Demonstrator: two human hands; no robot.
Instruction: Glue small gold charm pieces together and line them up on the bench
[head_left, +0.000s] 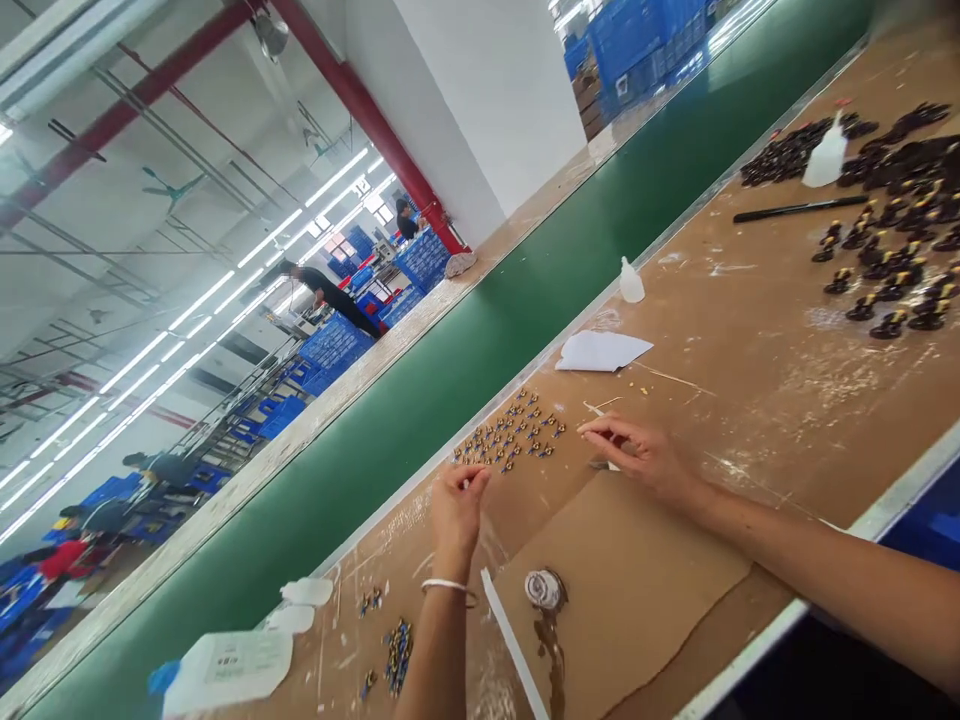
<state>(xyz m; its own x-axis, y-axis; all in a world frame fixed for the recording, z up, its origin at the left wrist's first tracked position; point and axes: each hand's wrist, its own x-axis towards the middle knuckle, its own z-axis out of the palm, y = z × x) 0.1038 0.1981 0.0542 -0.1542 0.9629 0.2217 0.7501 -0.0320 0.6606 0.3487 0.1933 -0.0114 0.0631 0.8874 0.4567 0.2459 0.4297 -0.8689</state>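
My left hand point(456, 512) is raised over the brown cardboard-covered bench point(750, 360), fingers pinched together at the near edge of a cluster of small blue and yellow parts point(510, 435). What the pinch holds is too small to make out. A thin white band circles that wrist. My right hand point(641, 455) rests on the bench just right of the cluster, fingers curled with thumb and forefinger together over a small pale piece.
A green conveyor belt point(525, 300) runs along the bench. White paper point(600, 350), small white bottles point(631, 282), a black rod point(799, 209) and many black parts point(892, 230) lie farther along. A flat bottle point(225, 668), more tiny parts point(397, 655) and a tape roll point(544, 590) sit nearer. People work among blue crates point(334, 345).
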